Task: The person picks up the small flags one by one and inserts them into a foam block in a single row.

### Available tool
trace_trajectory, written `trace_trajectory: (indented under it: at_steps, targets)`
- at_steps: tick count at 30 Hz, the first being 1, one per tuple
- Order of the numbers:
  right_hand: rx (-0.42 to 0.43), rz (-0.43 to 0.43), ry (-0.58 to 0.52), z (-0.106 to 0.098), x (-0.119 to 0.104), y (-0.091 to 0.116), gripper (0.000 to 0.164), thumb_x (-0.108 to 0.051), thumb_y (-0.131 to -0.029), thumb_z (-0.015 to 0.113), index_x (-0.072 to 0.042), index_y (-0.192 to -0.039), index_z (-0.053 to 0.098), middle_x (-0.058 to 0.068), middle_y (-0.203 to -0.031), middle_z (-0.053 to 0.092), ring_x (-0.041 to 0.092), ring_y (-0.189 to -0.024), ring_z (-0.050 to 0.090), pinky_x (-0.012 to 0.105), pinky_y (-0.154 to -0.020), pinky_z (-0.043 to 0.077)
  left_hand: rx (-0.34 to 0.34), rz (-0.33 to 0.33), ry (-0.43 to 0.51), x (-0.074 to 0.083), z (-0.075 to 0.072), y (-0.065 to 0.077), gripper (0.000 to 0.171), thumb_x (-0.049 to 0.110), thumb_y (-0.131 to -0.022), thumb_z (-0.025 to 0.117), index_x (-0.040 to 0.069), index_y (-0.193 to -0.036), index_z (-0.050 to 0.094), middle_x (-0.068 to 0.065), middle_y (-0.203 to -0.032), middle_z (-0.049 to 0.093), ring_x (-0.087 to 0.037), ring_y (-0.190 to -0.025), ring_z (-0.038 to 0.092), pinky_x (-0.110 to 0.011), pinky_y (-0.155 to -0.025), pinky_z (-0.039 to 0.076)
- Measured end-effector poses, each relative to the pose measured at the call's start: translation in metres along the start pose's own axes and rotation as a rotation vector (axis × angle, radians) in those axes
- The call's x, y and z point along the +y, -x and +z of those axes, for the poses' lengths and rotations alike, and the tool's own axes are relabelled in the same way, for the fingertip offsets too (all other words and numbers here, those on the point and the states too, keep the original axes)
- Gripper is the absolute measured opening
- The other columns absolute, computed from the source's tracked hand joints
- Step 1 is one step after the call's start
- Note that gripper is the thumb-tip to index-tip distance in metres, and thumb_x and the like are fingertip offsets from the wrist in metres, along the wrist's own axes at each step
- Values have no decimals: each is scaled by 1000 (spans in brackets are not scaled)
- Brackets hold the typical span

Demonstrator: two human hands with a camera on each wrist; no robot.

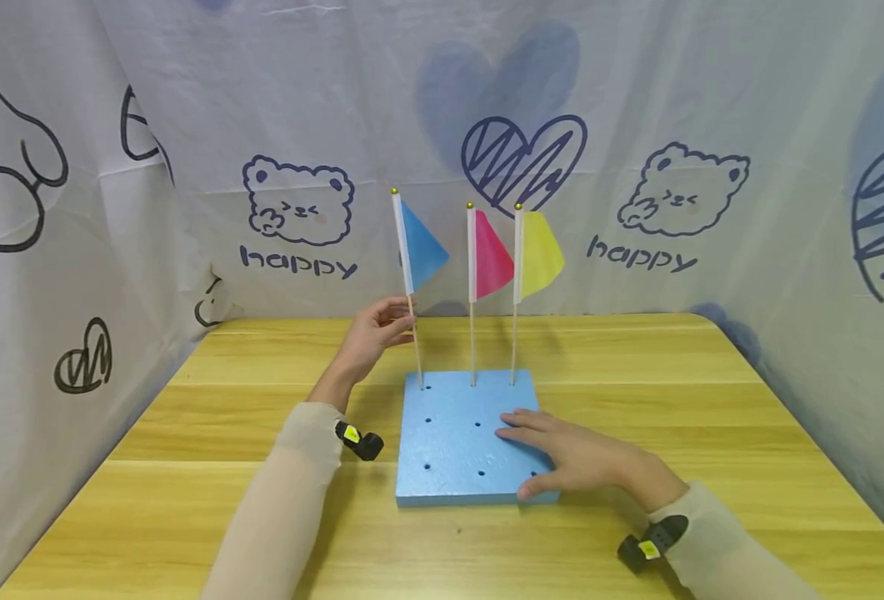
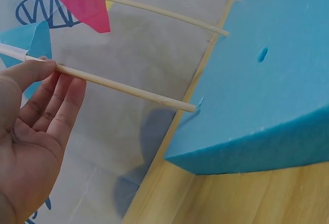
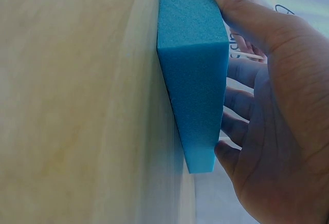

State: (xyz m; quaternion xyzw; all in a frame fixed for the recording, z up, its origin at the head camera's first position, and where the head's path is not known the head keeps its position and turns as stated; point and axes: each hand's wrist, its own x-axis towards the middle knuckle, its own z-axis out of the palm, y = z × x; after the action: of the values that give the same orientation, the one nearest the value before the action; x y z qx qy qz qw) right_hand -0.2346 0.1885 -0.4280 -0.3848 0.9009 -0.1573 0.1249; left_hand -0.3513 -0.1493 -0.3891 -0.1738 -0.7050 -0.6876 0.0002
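Note:
Between thumb and fingertips, my left hand [image 1: 370, 340] pinches the wooden stick of a small blue flag [image 1: 422, 250], slightly tilted. In the left wrist view the lower end of that stick [image 2: 128, 91] is right at the corner hole of a light blue foam board [image 1: 452, 446], overlapping the surface beside it. A pink flag [image 1: 490, 257] and a yellow flag [image 1: 539, 254] stand upright in the board's back row. Fingers spread, my right hand [image 1: 580, 454] rests on the board's right side, its thumb near the front edge.
The board lies on a wood-grain table [image 1: 247, 417] and has several small holes. A pale curtain [image 1: 404, 108] printed with bears and hearts hangs behind the table and along both sides. Gold beads top the flagsticks.

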Motion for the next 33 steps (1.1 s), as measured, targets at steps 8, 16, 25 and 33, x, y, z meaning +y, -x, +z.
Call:
trace_trajectory:
  at_steps: [8, 16, 25, 33]
  targets:
    - [3, 6, 9, 1, 0, 0, 88, -71, -81, 60, -24, -152, 37, -4, -161, 20, 24, -148, 14, 49, -116, 22, -19, -5, -15, -5, 6, -7, 32, 9, -98, 59, 1, -129, 56, -19, -115, 57, -40, -112, 54, -45, -94, 51]
    - [9, -6, 9, 2, 1, 0, 88, -70, -82, 61, -23, -152, 37, -1, -161, 21, 27, -148, 14, 51, -115, 22, -93, 21, -84, -11, 8, -6, 31, 6, -99, 57, -2, -129, 55, -23, -119, 56, -35, -106, 58, -41, -90, 54]
    - [12, -33, 7, 1, 1, -1, 88, -69, -83, 60, -19, -152, 37, 3, -161, 21, 32, -147, 15, 54, -115, 22, -151, 56, -118, -17, 13, 1, 25, 3, -99, 57, -4, -123, 54, -33, -115, 54, -50, -105, 56, -41, -88, 55]
    - [4, -15, 9, 2, 1, -1, 89, -71, -82, 59, -22, -152, 37, -1, -161, 21, 28, -147, 15, 52, -115, 23, -169, 56, -82, -18, 11, 2, 26, 4, -99, 56, -5, -123, 55, -32, -115, 53, -52, -108, 53, -41, -89, 54]
